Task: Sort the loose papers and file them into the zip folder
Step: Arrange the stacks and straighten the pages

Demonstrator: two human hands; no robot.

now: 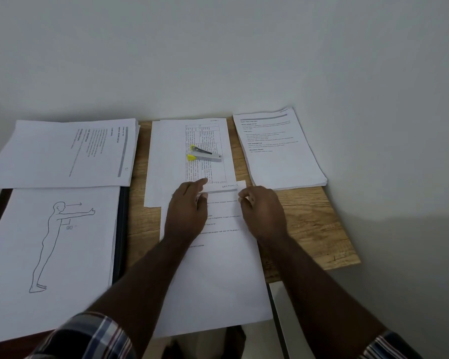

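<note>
Straight ahead on the counter [309, 229] I see my left hand [187, 213] flat on the near sheet [218, 281], my right hand [262, 211] pinching its far right edge, long axis running away from me, both equally near, stapler [204, 154] just beyond.

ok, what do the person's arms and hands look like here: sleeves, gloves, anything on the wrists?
Both hands are bare: the left hand and the right hand wear no gloves, and no rings, watch or bands show. The forearms are uncovered. Each arm has a plaid sleeve pushed up near the elbow, the left sleeve and the right sleeve, checked in dark blue, white and red.
</note>
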